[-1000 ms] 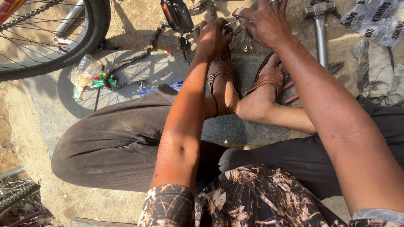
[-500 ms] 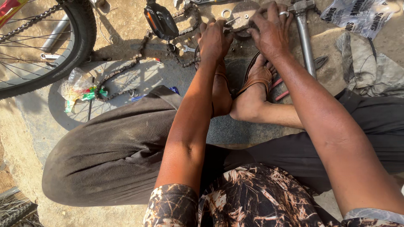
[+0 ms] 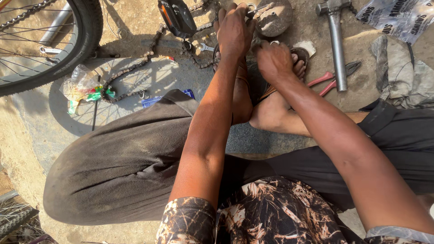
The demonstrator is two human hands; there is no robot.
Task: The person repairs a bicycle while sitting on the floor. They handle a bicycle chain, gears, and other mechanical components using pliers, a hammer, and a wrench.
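Observation:
My left hand [image 3: 233,29] reaches forward over my left foot, fingers closed around a thin metal piece [image 3: 254,9] that sticks out toward a round flat stone [image 3: 274,17]. A bicycle chain [image 3: 131,68] runs from that hand's side to the left across the ground, past a black pedal with an orange reflector [image 3: 177,17]. My right hand [image 3: 273,59] is curled into a fist just above my right foot in a brown sandal [image 3: 300,56]. Whether it holds anything is hidden.
A hammer [image 3: 337,43] and red-handled pliers [image 3: 332,80] lie to the right of my feet. A grey cloth [image 3: 402,68] and a printed plastic bag [image 3: 398,16] are at far right. A bicycle wheel [image 3: 58,49], a crumpled wrapper [image 3: 83,86] and a small wrench [image 3: 205,46] lie left.
My right hand has drawn back from the stone toward my right foot and curled up. My left hand stays at the chain end. The view has shifted downward.

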